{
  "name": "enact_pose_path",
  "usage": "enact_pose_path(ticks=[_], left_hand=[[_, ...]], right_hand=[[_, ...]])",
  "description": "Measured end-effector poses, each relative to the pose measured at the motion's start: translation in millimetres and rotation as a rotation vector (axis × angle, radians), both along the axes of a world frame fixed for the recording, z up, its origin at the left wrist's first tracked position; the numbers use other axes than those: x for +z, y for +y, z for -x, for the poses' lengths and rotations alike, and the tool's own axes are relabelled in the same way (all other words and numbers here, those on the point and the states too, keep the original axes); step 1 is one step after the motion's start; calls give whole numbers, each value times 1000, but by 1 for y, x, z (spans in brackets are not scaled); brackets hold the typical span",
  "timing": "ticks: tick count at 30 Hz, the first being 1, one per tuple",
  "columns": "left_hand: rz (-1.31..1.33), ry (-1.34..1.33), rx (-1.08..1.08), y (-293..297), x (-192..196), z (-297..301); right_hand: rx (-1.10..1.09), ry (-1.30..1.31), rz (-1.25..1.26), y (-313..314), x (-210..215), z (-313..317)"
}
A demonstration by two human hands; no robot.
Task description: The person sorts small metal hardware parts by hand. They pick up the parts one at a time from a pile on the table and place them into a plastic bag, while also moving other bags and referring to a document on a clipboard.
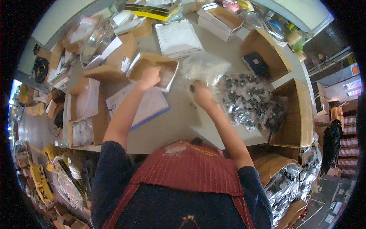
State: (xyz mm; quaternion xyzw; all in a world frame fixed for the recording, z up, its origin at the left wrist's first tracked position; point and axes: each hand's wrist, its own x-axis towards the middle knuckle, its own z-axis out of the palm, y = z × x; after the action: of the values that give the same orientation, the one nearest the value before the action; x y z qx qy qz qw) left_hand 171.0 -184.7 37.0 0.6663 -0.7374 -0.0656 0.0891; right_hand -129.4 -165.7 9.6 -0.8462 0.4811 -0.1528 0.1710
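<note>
My left hand (151, 77) reaches into a small open cardboard box (173, 79) with white outer sides. Its fingers look curled together, and whatever they hold is hidden. My right hand (203, 96) is low over the grey table, fingers pinched at a small black part (192, 88). Just beyond it lies a clear plastic bag (207, 68), partly crumpled. To the right of my right hand spreads a large heap of small clear packets with dark parts inside (248, 101). A couple of tiny dark bits (193, 105) lie on the table beside my right wrist.
Papers on a blue-edged board (152, 105) lie under my left forearm. A stack of white sheets (178, 38) is at the back. Cardboard boxes (295, 114) stand along the right, one near a black block (255, 63). More open boxes (85, 97) crowd the left.
</note>
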Motion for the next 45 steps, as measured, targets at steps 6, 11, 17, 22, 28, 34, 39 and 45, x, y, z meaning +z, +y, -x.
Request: enact_pose_path(ticks=[6,11,17,22,28,34,39,45], left_hand=[[176,-65,-90,15,-5,2],[24,-12,-76,2,-10,-1],[56,2,-70,2,-11,0],[82,217,113,30,27,14],[165,611,62,89,66,25],[25,659,63,152,53,53],[-92,765,268,189,27,87],[-196,795,91,201,-4,114]], right_hand=[[112,170,157,18,-18,-4],[162,157,221,58,-19,15],[248,62,265,94,-25,43],[313,-69,239,111,-3,57],[10,-416,148,106,29,64],[-62,-364,61,93,5,78],[46,-249,-34,103,8,73],[107,-111,147,106,1,72]])
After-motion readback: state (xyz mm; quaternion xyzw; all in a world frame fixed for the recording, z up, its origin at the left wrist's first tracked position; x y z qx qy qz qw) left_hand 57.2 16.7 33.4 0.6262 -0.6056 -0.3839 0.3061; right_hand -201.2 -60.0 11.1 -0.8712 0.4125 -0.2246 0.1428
